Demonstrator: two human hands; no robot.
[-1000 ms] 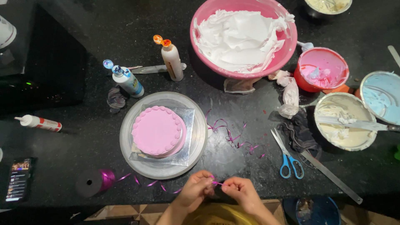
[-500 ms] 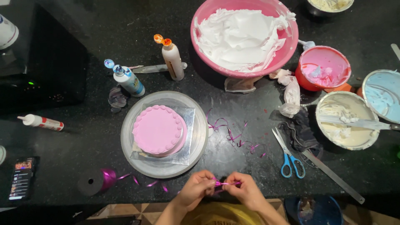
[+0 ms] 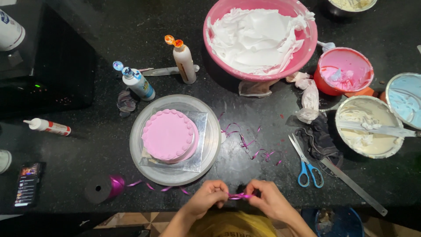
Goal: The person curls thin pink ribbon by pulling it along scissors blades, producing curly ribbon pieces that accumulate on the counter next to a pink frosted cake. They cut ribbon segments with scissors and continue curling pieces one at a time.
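Both hands are down at the near edge of the black bench (image 3: 79, 145), left hand (image 3: 209, 197) and right hand (image 3: 268, 199) each pinched shut on a short strip of purple ribbon (image 3: 239, 196) stretched between them. Just beyond sits the pink cake (image 3: 170, 134) on its turntable (image 3: 210, 145), ribbon spool (image 3: 104, 188) to the left, blue scissors (image 3: 307, 169) to the right.

Black countertop (image 3: 87, 145) with turntable (image 3: 210, 149), scissors (image 3: 307, 169)

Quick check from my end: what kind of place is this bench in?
Likely a home or small bakery cake-decorating counter: a pink cake on a turntable, a big bowl of white cream, and smaller bowls of coloured icing.
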